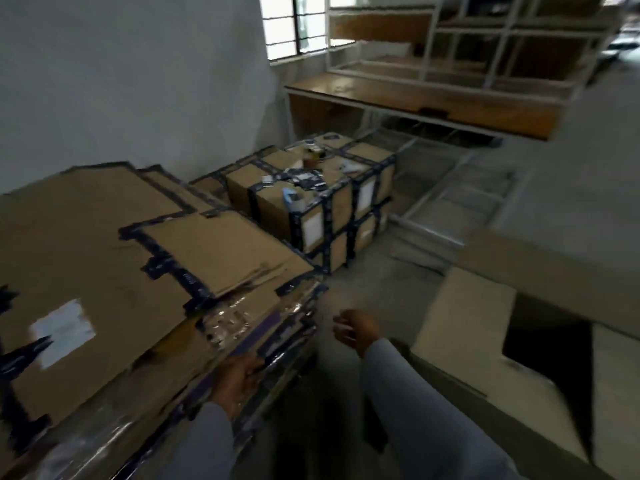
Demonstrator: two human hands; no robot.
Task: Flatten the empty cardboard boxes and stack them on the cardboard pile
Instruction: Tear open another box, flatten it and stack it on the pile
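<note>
The cardboard pile point(114, 258) fills the left half of the view, a tall stack of flattened sheets with dark tape along their seams and a white label on the top sheet. Its long axis runs from the lower left toward the upper right, and its crushed, tape-shiny edge faces the person.

Beyond its far end, against the wall point(131, 81), stands a block of sealed boxes point(322, 199), taped in dark bands and stacked two high, with small loose items on top. Behind them are a wooden bench point(415, 98) and a white-framed shelf unit point(467, 39) under a window point(298, 26).

At the right edge an opened box point(502, 323) rests on the floor, its pale flap raised and its dark interior showing; motion blur hides the detail.

The left hand point(239, 379), in a grey sleeve, presses against the pile's near edge with its fingers spread flat on the stacked layers, clasping nothing. The right hand point(355, 329) hangs in the air between the pile and the opened box, fingers loosely curled, touching nothing.
</note>
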